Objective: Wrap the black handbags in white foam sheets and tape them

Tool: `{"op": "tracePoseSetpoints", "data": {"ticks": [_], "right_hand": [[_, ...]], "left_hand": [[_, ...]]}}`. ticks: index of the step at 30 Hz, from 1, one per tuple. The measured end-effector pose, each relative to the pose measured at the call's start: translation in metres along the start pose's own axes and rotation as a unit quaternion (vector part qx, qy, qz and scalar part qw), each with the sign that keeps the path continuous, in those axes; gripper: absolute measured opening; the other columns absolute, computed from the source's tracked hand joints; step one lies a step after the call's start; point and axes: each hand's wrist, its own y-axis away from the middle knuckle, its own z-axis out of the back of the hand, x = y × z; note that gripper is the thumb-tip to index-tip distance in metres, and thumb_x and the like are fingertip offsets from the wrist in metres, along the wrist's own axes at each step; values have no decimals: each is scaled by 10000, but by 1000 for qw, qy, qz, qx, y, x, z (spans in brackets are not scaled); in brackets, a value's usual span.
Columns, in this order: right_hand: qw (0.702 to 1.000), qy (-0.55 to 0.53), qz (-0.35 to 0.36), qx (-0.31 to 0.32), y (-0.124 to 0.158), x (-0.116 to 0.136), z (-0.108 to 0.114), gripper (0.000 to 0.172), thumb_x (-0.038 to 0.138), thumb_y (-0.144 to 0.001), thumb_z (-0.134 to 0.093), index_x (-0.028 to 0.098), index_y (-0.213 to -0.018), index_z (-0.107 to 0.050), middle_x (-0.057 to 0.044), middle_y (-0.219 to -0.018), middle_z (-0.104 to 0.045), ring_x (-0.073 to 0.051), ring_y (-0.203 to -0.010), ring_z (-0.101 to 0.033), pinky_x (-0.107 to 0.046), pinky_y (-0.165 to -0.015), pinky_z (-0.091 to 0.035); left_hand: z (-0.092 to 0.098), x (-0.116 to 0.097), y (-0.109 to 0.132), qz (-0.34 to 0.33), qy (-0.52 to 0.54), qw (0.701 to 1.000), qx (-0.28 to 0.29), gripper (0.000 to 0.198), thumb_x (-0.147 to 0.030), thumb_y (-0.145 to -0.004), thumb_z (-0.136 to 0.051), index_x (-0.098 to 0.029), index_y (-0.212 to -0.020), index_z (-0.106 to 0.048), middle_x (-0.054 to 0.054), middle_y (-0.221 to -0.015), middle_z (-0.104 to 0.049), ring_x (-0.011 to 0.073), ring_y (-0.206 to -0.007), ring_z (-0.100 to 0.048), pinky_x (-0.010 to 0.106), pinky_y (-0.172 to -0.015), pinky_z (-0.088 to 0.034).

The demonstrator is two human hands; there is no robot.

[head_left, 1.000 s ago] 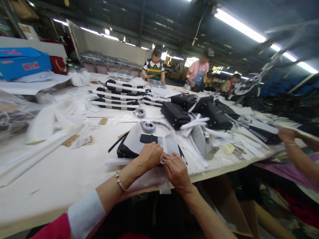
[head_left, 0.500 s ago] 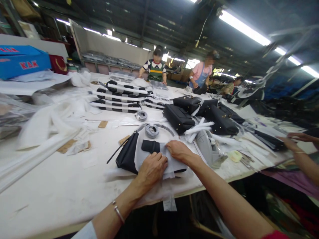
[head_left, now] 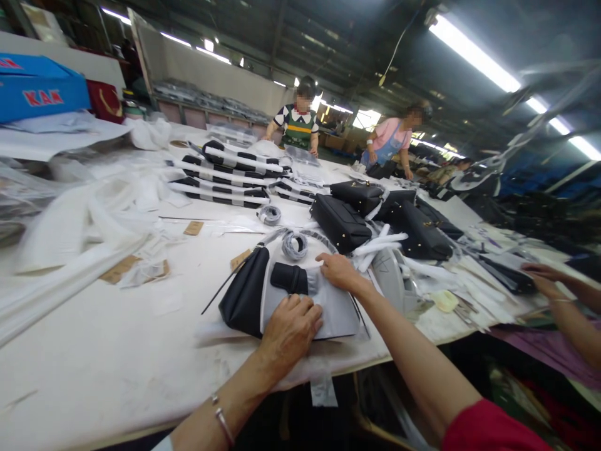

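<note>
Plainly, in the head view, the work centres on a black handbag [head_left: 241,291] lying on the near part of the desk [head_left: 136,351], right in front of the person. A pale sheet [head_left: 335,313] already covers much of its front, while its black left end is bare; a dark strap tab [head_left: 282,279] lies over the sheet. The left hand [head_left: 292,326] rests on the sheet just below the tab, its fingers close together and bent downward; whether they pinch anything I cannot tell. The right hand [head_left: 340,272] is at the upper part of the sheet, index finger reaching forward, the others tucked under; a pinch there cannot be made out either. A wrapped coil [head_left: 295,244] sits at the bag's top edge. By my reading, the covering is partly done: the bag is not yet fully enclosed. A clear strip [head_left: 323,389] hangs at the desk's front edge, apart from both hands.
</note>
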Motion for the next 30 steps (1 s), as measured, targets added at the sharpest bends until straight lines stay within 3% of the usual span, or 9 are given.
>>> {"op": "tracePoseSetpoints", "data": {"ticks": [6,10,12,15,24,28,30], "right_hand": [[999,-19,-21,-24,-2,-6,-5,313,221,-882,-535,234,-1147,-701,-74,-1124,-740,-256,-1111,-646,-460,-1093,-313],[998,-29,33,-45,3,-5,0,428,136,-821,-588,274,-1218,-671,-51,-1248,-692,-234,-1228,-576,-470,-1172,-193],[995,-44,74,-42,5,-5,2,477,98,-791,-591,293,-1220,-672,-33,-1272,-681,-221,-1244,-565,-459,-1178,-194],[992,-56,104,-44,9,-7,1,392,106,-797,-582,291,-1108,-730,-22,-1216,-710,-217,-1206,-594,-455,-1171,-220],[992,31,100,-76,22,-6,7,225,130,-844,-579,191,-979,-748,-90,-1052,-744,-234,-1097,-633,-466,-1154,-225],[982,-8,165,-88,30,-3,8,390,80,-812,-613,228,-1162,-700,-79,-1232,-693,-236,-1224,-577,-475,-1159,-249],[972,-44,212,-87,37,-5,4,383,71,-813,-619,253,-1138,-712,-62,-1277,-674,-233,-1267,-555,-470,-1154,-280]], "left_hand": [[1,2,-3,6,25,1000,5,116,-273,-975,-526,-238,-1058,-599,17,-1027,-666,222,-894,-527,382,-769,-416],[1,3,-4,7,43,999,-2,147,-271,-979,-519,-246,-1096,-605,12,-1081,-681,215,-902,-538,379,-787,-418],[1,3,-4,8,49,999,-6,156,-273,-978,-523,-249,-1109,-605,10,-1087,-686,215,-904,-542,379,-786,-418],[1,3,-3,11,53,998,-8,165,-275,-977,-527,-255,-1121,-605,8,-1064,-693,213,-899,-549,373,-775,-420],[1,4,-4,15,62,998,-7,156,-289,-976,-531,-250,-1108,-604,-3,-1063,-695,205,-883,-546,356,-791,-433],[2,5,-4,14,69,997,2,145,-297,-980,-526,-245,-1082,-614,3,-1033,-694,201,-886,-554,351,-807,-430],[3,4,-5,15,71,997,2,147,-300,-985,-516,-235,-1060,-625,10,-1000,-693,198,-875,-555,350,-808,-430]]}}
